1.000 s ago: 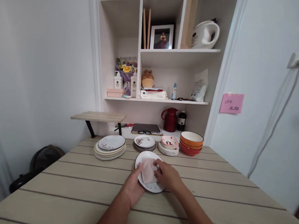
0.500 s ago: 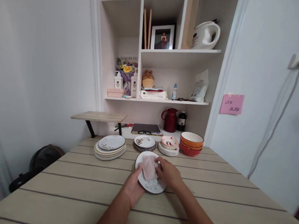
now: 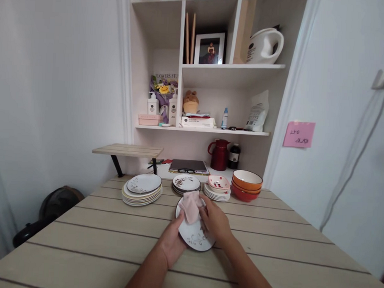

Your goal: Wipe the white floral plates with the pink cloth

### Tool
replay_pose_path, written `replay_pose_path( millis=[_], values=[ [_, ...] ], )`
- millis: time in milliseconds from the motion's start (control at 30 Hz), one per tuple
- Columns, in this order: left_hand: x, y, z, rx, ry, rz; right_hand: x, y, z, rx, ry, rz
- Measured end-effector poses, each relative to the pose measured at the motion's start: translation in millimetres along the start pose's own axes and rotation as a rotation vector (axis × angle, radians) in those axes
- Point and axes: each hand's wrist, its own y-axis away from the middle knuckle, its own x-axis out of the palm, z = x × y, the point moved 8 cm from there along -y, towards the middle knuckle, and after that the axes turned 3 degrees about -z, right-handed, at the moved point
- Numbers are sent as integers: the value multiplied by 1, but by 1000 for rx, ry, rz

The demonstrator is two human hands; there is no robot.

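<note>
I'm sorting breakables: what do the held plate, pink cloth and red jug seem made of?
Held plate: probably glazed ceramic, smooth white with dark rim.
Pink cloth: likely soft, matte fabric; it drapes in folds.
Red jug: plastic or painted metal; its even red finish leaves that open.

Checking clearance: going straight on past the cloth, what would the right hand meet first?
Likely the stack of dark-rimmed plates beyond the pink cloth; the right hand points that way, though depth is unclear.

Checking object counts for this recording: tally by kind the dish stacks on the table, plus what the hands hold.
Plate stacks: 3 (left stack, middle stack, right stack under pink dish)
Bowl stack: 1
Held plate: 1
Held cloth: 1
Total: 6
</note>
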Motion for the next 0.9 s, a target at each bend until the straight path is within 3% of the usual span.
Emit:
replay_pose_path(
  millis=[133, 233, 467, 667, 800, 900],
  values=[
    [0, 2, -1, -1, -6, -14, 4, 11, -7, -50, 60, 118],
    [-2, 3, -1, -15, -17, -43, 10, 23, 4, -133, 65, 161],
    [-2, 1, -3, 9, -2, -55, 16, 24, 37, -181, -36, 109],
    [0, -1, -5, 51, 9, -38, 3, 15, 23, -174, -58, 54],
    [-4, 1, -3, 24, -25, -73, 9, 23, 16, -137, 50, 112],
    [-6, 1, -3, 33, -28, -86, 16, 30, 27, -182, 31, 148]
  ],
)
